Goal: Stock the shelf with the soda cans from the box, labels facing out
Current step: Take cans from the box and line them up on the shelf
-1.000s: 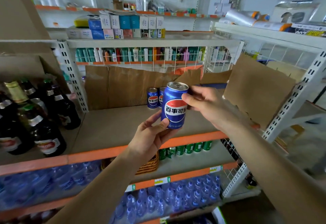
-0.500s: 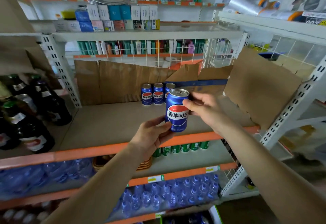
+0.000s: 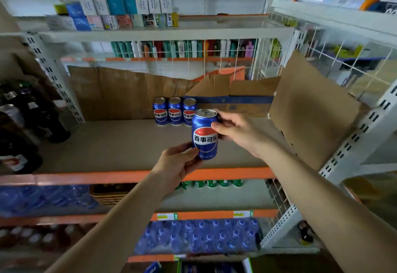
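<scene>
Blue soda can [image 3: 205, 134] upright between hands: right hand [image 3: 237, 132] grips upper side, left hand [image 3: 179, 164] pinches base. Glossy metal cylinder, label facing near; three matching cans [image 3: 174, 114] far on shelf [image 3: 120, 143].

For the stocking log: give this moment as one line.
phase: placing | held: blue soda can, label outward | hands: left hand at base, right hand at side | shelf: three cans at back

Held can [image 3: 205, 134], between the hands: white band reads "百事可乐" on a red-white-blue globe logo. Three shelved cans [image 3: 174, 114] just beyond the hands carry the same logo; their characters are partly legible. Other labels unreadable.
</scene>
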